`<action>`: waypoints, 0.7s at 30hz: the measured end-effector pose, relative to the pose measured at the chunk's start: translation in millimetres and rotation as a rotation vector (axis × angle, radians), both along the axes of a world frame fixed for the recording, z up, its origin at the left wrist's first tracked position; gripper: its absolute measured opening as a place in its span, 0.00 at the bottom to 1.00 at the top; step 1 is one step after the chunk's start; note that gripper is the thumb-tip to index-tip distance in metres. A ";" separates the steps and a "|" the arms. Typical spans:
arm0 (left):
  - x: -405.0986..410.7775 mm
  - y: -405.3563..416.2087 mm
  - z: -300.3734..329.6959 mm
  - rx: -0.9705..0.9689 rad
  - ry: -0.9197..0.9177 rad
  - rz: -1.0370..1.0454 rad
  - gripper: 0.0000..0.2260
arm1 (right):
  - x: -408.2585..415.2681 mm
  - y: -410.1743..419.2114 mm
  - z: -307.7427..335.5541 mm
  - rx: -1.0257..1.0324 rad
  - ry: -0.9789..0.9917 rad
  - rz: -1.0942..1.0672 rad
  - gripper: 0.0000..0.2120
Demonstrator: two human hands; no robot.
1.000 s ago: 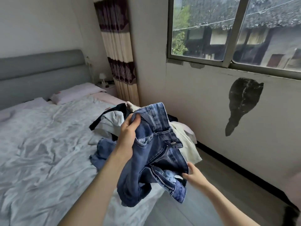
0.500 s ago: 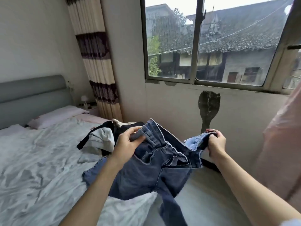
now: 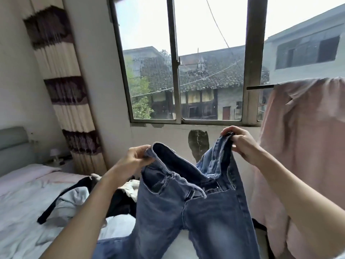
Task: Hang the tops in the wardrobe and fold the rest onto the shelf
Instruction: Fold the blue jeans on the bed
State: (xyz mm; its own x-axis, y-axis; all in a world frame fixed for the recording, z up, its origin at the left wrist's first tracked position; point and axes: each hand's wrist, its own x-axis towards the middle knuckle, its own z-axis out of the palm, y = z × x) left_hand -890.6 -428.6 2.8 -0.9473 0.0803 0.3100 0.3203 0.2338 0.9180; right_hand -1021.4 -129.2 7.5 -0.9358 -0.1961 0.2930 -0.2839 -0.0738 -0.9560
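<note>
Daylight from a wide window falls on a bedroom with a striped curtain at the left. Blue jeans are held up by the waistband above the bed's right edge, legs hanging down (the fly is undone). One end of the waistband is pinched in the grip of the left hand, the other in that of the right hand. A heap of clothes lies on the bed near that edge. A pink garment is draped over a rail at the right.
</note>
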 end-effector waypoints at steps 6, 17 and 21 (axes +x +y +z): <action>-18.2 48.8 -20.8 -0.148 -0.056 -0.038 0.01 | 18.3 3.6 0.1 0.240 -0.073 0.354 0.13; -51.8 142.0 -21.6 -0.001 0.175 -0.214 0.09 | 45.0 31.5 58.0 0.668 0.329 0.345 0.21; -60.7 177.3 -1.3 -0.064 0.264 -0.305 0.06 | 38.4 56.6 72.6 0.628 0.339 0.207 0.14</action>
State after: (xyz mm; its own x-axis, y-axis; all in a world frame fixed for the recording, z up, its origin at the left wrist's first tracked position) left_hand -951.3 -251.2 1.5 -0.7656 0.3726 0.5245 0.6063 0.1453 0.7818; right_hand -983.0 -72.6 80.2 -0.7398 -0.5844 0.3335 -0.6101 0.3738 -0.6986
